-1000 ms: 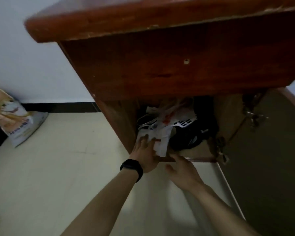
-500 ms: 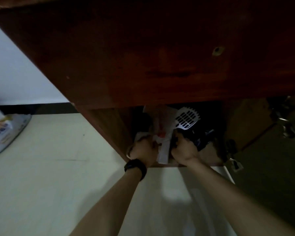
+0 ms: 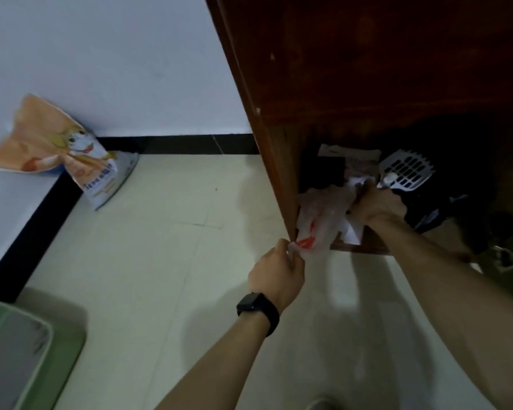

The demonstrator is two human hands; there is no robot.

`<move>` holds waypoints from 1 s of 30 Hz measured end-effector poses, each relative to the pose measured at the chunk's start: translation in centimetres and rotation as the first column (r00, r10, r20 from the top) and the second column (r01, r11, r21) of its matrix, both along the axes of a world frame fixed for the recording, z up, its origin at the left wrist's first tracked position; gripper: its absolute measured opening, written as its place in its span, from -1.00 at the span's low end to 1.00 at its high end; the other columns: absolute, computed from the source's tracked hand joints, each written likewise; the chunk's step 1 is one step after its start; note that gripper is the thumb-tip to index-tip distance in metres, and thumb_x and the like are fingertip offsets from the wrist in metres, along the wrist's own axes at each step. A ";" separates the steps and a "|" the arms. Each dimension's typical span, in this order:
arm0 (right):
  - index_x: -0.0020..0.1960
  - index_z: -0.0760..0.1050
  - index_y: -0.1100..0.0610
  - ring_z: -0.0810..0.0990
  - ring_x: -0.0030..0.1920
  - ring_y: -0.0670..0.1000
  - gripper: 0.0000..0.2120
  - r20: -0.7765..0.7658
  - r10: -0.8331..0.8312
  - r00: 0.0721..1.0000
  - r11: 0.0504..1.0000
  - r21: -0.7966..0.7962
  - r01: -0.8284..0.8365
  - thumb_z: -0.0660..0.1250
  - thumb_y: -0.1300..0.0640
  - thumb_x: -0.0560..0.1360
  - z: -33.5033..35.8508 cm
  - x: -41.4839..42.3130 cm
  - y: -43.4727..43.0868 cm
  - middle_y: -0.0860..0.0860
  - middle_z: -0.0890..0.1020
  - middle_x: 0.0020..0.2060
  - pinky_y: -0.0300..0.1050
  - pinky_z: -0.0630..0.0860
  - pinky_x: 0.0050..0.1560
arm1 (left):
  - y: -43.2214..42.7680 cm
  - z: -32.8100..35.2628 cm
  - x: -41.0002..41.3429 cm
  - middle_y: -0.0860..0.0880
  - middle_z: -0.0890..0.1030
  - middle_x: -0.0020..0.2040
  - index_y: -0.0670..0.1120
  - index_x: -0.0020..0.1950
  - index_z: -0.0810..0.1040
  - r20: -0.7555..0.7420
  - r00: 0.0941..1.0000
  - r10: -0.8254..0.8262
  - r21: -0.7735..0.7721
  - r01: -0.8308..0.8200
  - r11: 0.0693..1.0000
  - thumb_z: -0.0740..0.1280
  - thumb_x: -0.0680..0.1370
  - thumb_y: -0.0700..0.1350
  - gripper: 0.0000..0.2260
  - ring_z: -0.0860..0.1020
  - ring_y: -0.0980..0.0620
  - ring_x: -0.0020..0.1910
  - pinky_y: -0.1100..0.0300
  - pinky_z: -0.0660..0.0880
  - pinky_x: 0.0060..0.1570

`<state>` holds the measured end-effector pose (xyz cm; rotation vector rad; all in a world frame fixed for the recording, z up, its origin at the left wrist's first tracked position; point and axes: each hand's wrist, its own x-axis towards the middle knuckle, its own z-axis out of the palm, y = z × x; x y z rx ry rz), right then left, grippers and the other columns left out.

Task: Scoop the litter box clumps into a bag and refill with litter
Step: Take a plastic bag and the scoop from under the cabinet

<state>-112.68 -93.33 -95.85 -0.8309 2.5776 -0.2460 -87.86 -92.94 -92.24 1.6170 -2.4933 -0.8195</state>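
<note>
A thin white plastic bag with red print stretches out of the low opening of a dark wooden cabinet. My left hand, with a black watch on the wrist, pinches the bag's lower corner just outside the cabinet. My right hand is inside the opening, closed on the bag's upper part beside a white slotted litter scoop. An orange and white litter bag with a cartoon cat leans in the wall corner. A green litter box shows at the bottom left.
Papers and dark items fill the cabinet's opening behind the scoop. A cabinet door hangs open at the right. Pale floor tiles lie between the cabinet, the litter bag and the litter box; a black skirting runs along the white wall.
My left hand has drawn back out of the cabinet, pulling the plastic bag with it. My right hand stays inside by the scoop. The view has swung left, showing the litter box.
</note>
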 end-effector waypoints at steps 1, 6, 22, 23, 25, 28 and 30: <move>0.31 0.32 0.08 0.54 0.12 0.29 -0.58 0.002 -0.028 1.000 0.999 -0.041 0.028 0.24 -0.04 0.51 0.0 0.2 0.3 0.24 0.51 0.20 -0.02 0.42 -0.16 | 0.0 0.0 0.4 0.04 0.58 -0.19 0.06 -0.03 0.38 -0.005 1.000 -0.001 -0.002 0.001 1.000 0.04 0.62 0.15 -0.77 0.55 -0.03 -0.25 0.02 0.55 -0.25; 0.21 0.34 0.10 0.58 -0.01 0.31 -0.68 0.136 -0.147 0.980 0.926 -0.329 0.185 0.21 0.00 0.50 1.6 0.5 3.6 0.25 0.59 0.03 0.00 0.46 -0.15 | 0.5 0.3 1.2 0.06 0.55 -0.24 0.07 -0.08 0.40 0.005 1.000 0.025 0.014 -0.025 1.000 0.05 0.62 0.19 -0.73 0.53 0.01 -0.28 0.12 0.44 -0.35; 0.24 0.44 0.07 0.65 -0.30 0.09 -0.63 0.752 0.082 0.654 0.891 -0.349 0.291 0.34 0.23 0.45 9.6 17.1 19.9 0.16 0.65 -0.16 0.19 0.66 -0.10 | 12.2 10.2 20.4 0.10 0.61 -0.04 0.08 0.00 0.51 -0.027 0.902 0.430 -0.033 -0.431 0.902 0.23 0.56 0.17 -0.80 0.57 0.01 -0.09 0.09 0.55 -0.09; 0.26 0.43 0.07 0.68 -0.29 0.10 -0.62 0.752 0.117 0.649 0.910 -0.343 0.234 0.34 0.22 0.46 9.9 18.7 19.9 0.14 0.64 -0.07 0.18 0.66 -0.09 | 13.3 10.9 22.8 0.11 0.61 -0.04 0.09 0.01 0.51 -0.018 0.880 0.474 -0.043 -0.475 0.879 0.24 0.55 0.17 -0.81 0.57 0.00 -0.08 0.10 0.54 -0.09; 0.29 0.43 0.09 0.70 -0.29 0.14 -0.60 0.735 0.200 0.648 0.936 -0.339 0.095 0.35 0.22 0.47 10.7 22.7 19.2 0.08 0.62 0.02 0.16 0.66 -0.09 | 15.8 12.2 28.0 0.11 0.61 -0.03 0.09 0.00 0.51 -0.011 0.829 0.559 -0.061 -0.559 0.827 0.25 0.55 0.16 -0.82 0.57 0.00 -0.07 0.09 0.54 -0.09; 0.32 0.43 0.09 0.70 -0.34 0.13 -0.57 0.672 0.397 0.625 0.912 -0.364 -0.187 0.34 0.20 0.46 12.2 30.3 17.8 0.03 0.61 0.01 0.11 0.67 -0.11 | 19.8 14.5 36.1 0.11 0.60 -0.05 0.10 -0.01 0.51 0.013 0.728 0.685 -0.102 -0.681 0.726 0.25 0.55 0.17 -0.82 0.57 0.00 -0.09 0.09 0.54 -0.11; 0.31 0.43 0.02 0.70 -0.35 0.06 -0.57 0.594 0.559 0.579 0.828 -0.361 -0.429 0.33 0.13 0.45 13.4 35.8 17.6 -0.04 0.63 -0.03 0.06 0.66 -0.09 | 22.7 15.3 41.0 0.11 0.59 -0.08 0.10 -0.02 0.50 0.037 0.647 0.761 -0.121 -0.753 0.646 0.24 0.55 0.17 -0.83 0.56 0.01 -0.12 0.13 0.51 -0.18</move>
